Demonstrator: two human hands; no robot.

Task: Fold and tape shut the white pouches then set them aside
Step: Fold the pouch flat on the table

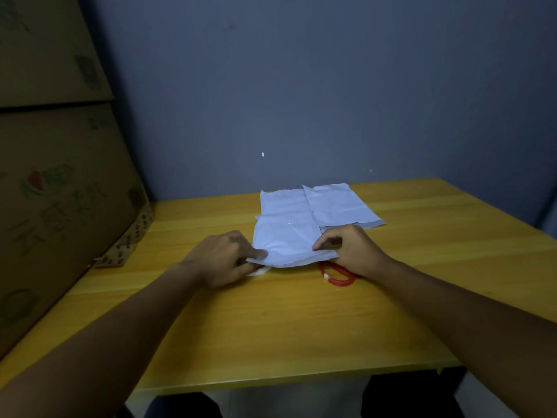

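2 stacked cardboard boxes (pixel 54 176) are crowding the left edge of the yellow wooden table (pixel 271 327), the lower one overhanging the tabletop and rising well above it. A blue-grey wall (pixel 301 86) is closing off the far edge. A red ring-shaped tape dispenser (pixel 337 277) is lying on the table just behind the right hand (pixel 349 251), partly hidden under it and under the near edge of the front pouch (pixel 286 242). Something small and white is peeking out beneath the left hand (pixel 226 260); what it is cannot be told.

The front pouch is lying flat near the middle of the table, towards the far edge. The left hand is pinching its near-left corner between thumb and fingers, lifting that corner slightly. The right hand is curling over the near-right corner and gripping it there. A second white pouch (pixel 283 203) is lying flat just beyond it, partly covered by it, and a third pouch (pixel 340 206) is overlapping that one on the right, reaching towards the far edge.

The near half of the table is lying open in front of the person, crossed only by the 2 forearms, and the right side is stretching bare to the right edge. The boxes are leaving little room at the left.
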